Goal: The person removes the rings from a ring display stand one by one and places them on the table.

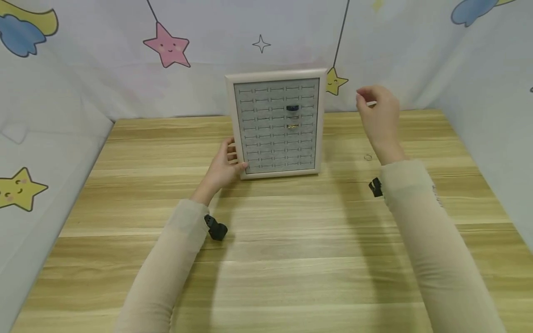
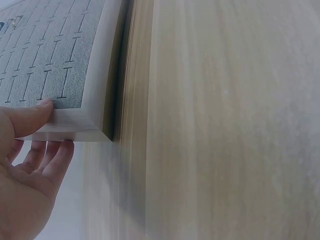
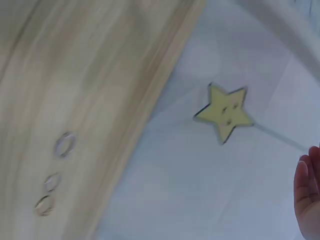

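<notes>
A ring display board [image 1: 275,143] with a pale frame and grey slotted padding leans upright at the back of the table. My left hand [image 1: 225,164] grips its lower left edge, thumb on the front and fingers behind, as the left wrist view also shows. A dark ring [image 1: 293,107], a thin ring [image 1: 293,117] and a gold ring [image 1: 293,126] sit in one column of slots. To the right of the board my right hand [image 1: 380,118] is raised, fingers loosely bent, with nothing visible in them. Below it lies a silver ring [image 1: 368,157].
In the right wrist view a larger ring [image 3: 65,145], a small ring [image 3: 52,182] and a gold-toned ring [image 3: 44,205] lie on the wooden table [image 1: 270,259]. A printed curtain [image 1: 208,92] hangs behind the table's back edge.
</notes>
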Demonstrator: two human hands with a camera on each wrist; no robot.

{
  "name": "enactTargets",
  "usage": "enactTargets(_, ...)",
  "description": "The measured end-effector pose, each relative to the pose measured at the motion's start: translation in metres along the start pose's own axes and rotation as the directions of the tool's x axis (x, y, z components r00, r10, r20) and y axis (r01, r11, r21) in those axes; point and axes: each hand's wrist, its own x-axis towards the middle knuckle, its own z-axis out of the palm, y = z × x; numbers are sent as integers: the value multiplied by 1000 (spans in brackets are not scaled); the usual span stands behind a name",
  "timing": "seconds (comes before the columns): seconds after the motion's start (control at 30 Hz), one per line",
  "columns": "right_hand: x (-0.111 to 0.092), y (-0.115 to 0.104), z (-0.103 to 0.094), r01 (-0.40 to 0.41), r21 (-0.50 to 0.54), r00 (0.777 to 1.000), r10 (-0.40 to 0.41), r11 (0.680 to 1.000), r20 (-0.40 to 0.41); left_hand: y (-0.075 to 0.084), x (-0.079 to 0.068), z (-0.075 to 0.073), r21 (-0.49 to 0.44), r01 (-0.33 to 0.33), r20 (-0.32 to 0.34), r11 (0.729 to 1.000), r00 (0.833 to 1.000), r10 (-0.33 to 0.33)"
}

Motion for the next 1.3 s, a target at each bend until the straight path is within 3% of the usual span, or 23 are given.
enactTargets(0.17,-5,-30,19,185,34,979,-187,982,79,-1,0,-1,-2,-2,-2,1000,1000,2)
enactTargets(0.33,-13,-47,39,357,-7,922,-351,934,166,-1,0,-1,-10,-7,-5,1000,1000,6)
enactTargets(0.53,-20,-57,55,440,-50,877,-416,897,239,0,-1,-1,-16,-8,-6,1000,1000,8)
enactTargets(1.3,-21,-61,74,355,69,905,-362,932,223,-1,0,0,-6,-16,-1,1000,1000,16)
